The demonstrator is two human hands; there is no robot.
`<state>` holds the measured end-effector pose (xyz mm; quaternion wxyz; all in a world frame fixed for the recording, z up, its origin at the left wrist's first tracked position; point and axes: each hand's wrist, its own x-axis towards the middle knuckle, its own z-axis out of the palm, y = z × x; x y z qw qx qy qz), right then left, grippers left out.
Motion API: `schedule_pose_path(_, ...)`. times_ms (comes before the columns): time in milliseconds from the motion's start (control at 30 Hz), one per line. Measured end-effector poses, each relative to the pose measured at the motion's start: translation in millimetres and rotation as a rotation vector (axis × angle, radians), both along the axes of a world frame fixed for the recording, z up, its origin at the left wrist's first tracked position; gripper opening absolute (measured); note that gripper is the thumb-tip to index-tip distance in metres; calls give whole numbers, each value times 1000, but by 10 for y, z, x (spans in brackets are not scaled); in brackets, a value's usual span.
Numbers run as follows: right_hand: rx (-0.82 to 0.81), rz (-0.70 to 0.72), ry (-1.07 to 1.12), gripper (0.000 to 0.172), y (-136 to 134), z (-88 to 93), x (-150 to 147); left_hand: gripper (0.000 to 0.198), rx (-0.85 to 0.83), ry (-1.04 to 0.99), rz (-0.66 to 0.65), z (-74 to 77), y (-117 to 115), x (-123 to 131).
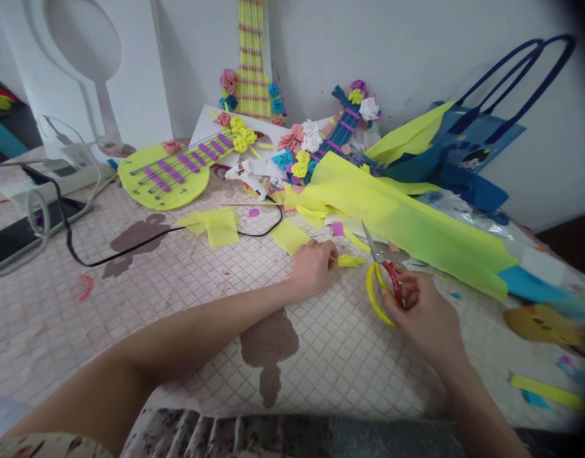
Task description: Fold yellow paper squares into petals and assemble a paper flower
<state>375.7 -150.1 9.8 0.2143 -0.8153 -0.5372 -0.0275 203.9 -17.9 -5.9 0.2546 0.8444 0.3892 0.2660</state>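
Observation:
My left hand (315,267) is closed near the middle of the table, pinching a small twisted piece of yellow paper (352,261) that sticks out to the right. My right hand (428,313) holds a pair of scissors (391,280) with one yellow and one red handle. Their blades point up and away, close to the paper's tip but apart from it. Beyond my left hand lie a yellow paper square (290,237) and more yellow squares (221,227). A large yellow sheet (407,213) stretches behind the scissors.
A white glue gun (247,179) lies at the back, its black cord (130,249) running left. Around it are a yellow toy guitar (165,178), a blue one (342,132) with paper flowers, and a taller yellow one (252,57). A blue bag (500,137) stands back right; a phone (15,235) lies left.

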Motion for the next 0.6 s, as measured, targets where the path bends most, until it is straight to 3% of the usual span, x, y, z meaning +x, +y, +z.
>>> schedule_pose_path(167, 36, 40, -8, 41, -96, 14, -36, 16, 5, 17, 24, -21, 4, 27)
schedule_pose_path(367, -120, 117, -51, 38, -4, -39, -233, 23, -8, 41, 42, -24, -1, 39)
schedule_pose_path(600, -237, 265, -154, 34, 14, 43, -189, 12, 10, 44, -22, 70, 13, -78)
